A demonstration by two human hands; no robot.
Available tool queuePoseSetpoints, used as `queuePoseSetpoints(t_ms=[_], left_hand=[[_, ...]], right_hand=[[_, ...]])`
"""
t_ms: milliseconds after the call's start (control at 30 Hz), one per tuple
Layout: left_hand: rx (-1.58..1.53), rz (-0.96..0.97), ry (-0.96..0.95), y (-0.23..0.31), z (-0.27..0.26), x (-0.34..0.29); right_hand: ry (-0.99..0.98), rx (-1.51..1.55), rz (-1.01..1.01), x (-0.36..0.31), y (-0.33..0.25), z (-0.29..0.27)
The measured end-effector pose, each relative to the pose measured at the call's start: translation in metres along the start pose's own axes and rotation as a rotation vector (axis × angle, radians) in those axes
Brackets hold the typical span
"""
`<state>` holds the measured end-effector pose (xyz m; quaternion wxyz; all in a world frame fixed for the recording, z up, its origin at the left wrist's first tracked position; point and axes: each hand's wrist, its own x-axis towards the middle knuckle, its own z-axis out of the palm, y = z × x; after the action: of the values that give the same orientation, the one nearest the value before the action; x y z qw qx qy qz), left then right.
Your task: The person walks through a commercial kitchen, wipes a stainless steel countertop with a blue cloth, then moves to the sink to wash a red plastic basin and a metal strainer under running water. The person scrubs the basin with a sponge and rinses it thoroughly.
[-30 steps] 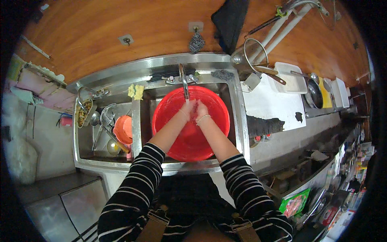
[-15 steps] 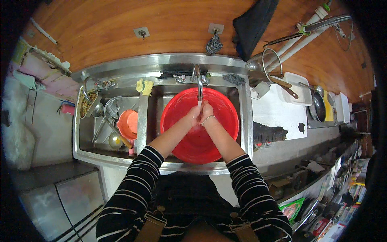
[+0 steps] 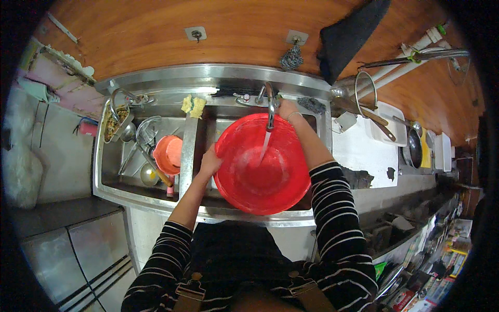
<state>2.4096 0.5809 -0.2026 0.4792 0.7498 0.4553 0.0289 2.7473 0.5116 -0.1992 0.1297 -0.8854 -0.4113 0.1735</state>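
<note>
A large red plastic basin (image 3: 265,182) sits in the right-hand sink bowl, with a stream of water (image 3: 265,148) falling into it from the curved metal tap (image 3: 270,104). At the basin's left rim my left hand (image 3: 210,161) is closed on the edge, its fingertips partly hidden. My right hand (image 3: 287,109), a bracelet at its wrist, reaches past the far right rim to the tap's right handle beside the spout. Its fingers are curled there, and the handle is mostly covered by them.
In the left sink bowl lie an orange-red strainer-like pot (image 3: 168,155), a ladle (image 3: 128,132) and other utensils. A yellow sponge (image 3: 193,106) rests on the divider. Steel wool (image 3: 312,105) lies behind the right bowl. A white tray (image 3: 387,122) and black pan (image 3: 412,148) stand right.
My hands have parted from under the water stream. The left has gone to the basin's left rim, the right to the tap's right handle. The basin has shifted slightly.
</note>
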Motion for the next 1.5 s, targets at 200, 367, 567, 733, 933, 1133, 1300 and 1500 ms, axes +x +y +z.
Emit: queuePoseSetpoints(t_ms=[200,367,567,733,933,1133,1300,1500], left_hand=[[-0.438,0.003,-0.178,-0.047,0.002,0.038],[-0.640,-0.009,-0.244,-0.057,0.006,0.041],[-0.649,0.000,-0.331,-0.046,0.001,0.042],[-0.364,-0.005,-0.356,-0.042,0.002,0.035],[-0.380,0.022,-0.291,-0.036,0.000,0.026],[-0.104,-0.002,-0.365,0.005,-0.023,0.041],[0.267,0.178,-0.382,0.056,-0.048,0.084],[0.332,0.081,-0.624,0.164,-0.109,0.104]], right_hand=[[-0.103,-0.093,-0.052,0.031,0.001,0.001],[-0.154,-0.059,-0.164,0.038,0.019,0.001],[-0.246,-0.109,-0.232,0.050,0.029,-0.002],[-0.150,0.401,-0.054,0.003,0.056,-0.019],[-0.233,0.627,0.334,-0.071,0.093,-0.028],[-0.032,0.658,0.528,-0.203,0.074,-0.029],[0.330,1.093,0.413,-0.238,0.049,0.008],[0.080,1.634,0.502,-0.239,0.031,-0.030]])
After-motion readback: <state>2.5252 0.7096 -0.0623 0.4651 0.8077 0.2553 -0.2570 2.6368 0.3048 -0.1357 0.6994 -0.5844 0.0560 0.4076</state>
